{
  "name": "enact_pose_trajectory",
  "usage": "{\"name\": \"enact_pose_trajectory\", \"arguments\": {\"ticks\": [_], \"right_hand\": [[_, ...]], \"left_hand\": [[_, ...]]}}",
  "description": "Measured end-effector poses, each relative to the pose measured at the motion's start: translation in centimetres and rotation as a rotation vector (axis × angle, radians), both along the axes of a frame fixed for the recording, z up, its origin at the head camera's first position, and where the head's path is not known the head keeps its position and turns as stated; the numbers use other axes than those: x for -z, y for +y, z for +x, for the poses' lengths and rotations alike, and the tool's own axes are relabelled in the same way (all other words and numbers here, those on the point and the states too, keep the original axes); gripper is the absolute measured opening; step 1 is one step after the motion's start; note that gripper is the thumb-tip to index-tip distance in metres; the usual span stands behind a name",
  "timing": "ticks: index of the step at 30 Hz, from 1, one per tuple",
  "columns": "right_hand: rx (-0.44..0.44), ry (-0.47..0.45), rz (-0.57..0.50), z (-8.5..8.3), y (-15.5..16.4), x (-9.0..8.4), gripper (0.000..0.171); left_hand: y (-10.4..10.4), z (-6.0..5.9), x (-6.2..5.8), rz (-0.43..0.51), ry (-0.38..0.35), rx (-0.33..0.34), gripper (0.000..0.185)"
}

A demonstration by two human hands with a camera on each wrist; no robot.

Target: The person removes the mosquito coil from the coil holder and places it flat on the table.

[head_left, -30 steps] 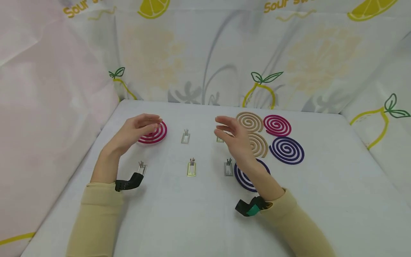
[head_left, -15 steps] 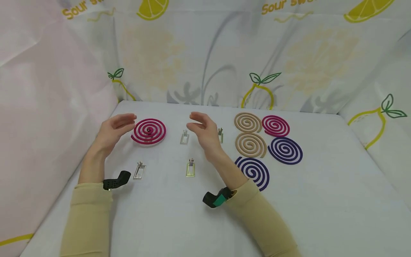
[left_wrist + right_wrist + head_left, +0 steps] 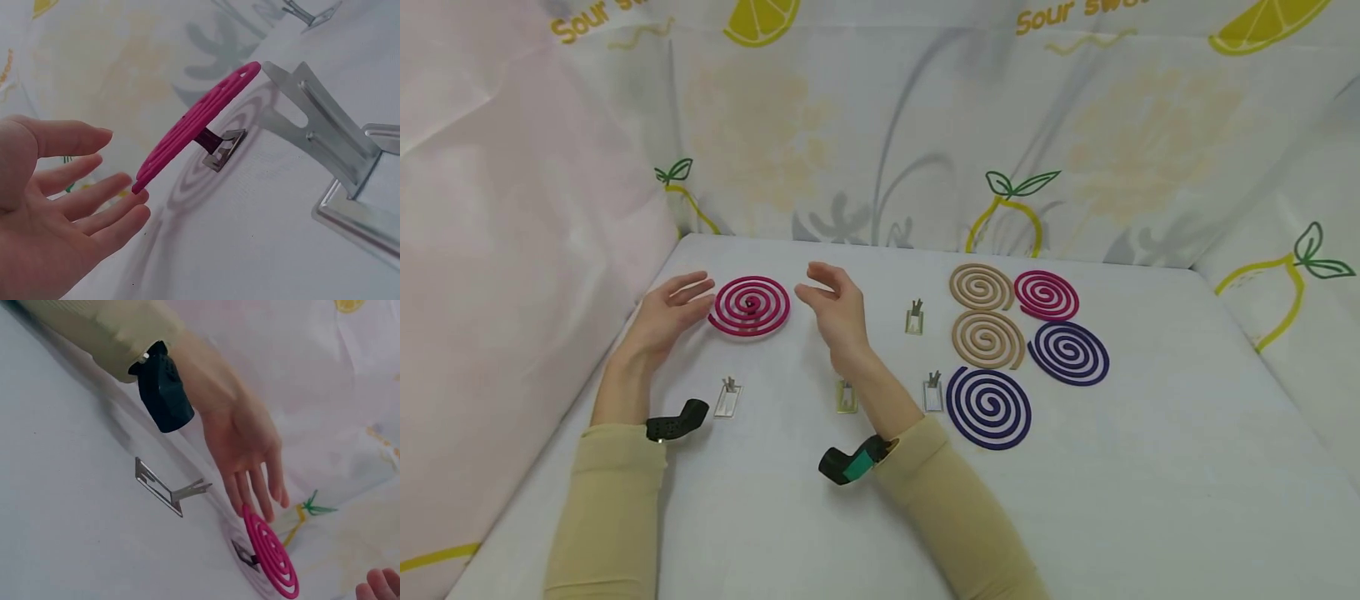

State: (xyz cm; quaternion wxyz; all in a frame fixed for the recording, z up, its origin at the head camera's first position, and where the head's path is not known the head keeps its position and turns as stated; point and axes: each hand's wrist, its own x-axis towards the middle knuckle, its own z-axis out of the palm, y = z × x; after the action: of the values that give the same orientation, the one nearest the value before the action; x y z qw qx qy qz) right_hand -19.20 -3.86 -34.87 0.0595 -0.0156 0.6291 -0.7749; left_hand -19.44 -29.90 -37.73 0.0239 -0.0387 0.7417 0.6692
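Note:
A pink spiral coil (image 3: 749, 306) sits raised on a small metal stand (image 3: 222, 147) at the back left of the table. My left hand (image 3: 670, 310) is open just left of it, fingers straight, and its fingertips (image 3: 139, 199) reach the coil's rim (image 3: 194, 128); whether they touch it is unclear. My right hand (image 3: 831, 302) hovers open just right of the coil, fingers relaxed and holding nothing. In the right wrist view the left hand (image 3: 245, 449) points at the tilted coil (image 3: 270, 559).
Empty metal stands (image 3: 727, 399) (image 3: 914, 319) (image 3: 933, 392) lie about the table's middle; another (image 3: 846, 397) shows beside my right forearm. Two tan coils (image 3: 981, 286) (image 3: 988, 339), a pink coil (image 3: 1046, 294) and two purple coils (image 3: 1068, 352) (image 3: 988, 407) lie flat at the right.
My right hand has moved left from the group of coils to beside the pink coil. My left hand has slid left off the top of the pink coil, to its edge.

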Motion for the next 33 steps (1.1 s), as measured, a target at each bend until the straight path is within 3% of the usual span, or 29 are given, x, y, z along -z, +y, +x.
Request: {"name": "enact_pose_trajectory", "arguments": {"ticks": [10,18,26,33], "right_hand": [[-0.027,-0.058,-0.009,0.2,-1.7,2.3,0.04],[-0.067,-0.11,-0.033,0.6,-3.0,3.8,0.047],[-0.11,-0.174,-0.079,0.5,-3.7,5.1,0.058],[-0.142,-0.227,-0.251,0.2,-3.8,5.8,0.067]], "left_hand": [[0.0,-0.4,0.8,0.034,-0.034,0.024,0.068],[0.3,-0.7,1.2,-0.075,-0.089,0.03,0.066],[0.7,-0.8,1.2,0.058,-0.098,0.008,0.069],[0.8,-0.8,1.0,0.157,-0.142,-0.023,0.07]]}}
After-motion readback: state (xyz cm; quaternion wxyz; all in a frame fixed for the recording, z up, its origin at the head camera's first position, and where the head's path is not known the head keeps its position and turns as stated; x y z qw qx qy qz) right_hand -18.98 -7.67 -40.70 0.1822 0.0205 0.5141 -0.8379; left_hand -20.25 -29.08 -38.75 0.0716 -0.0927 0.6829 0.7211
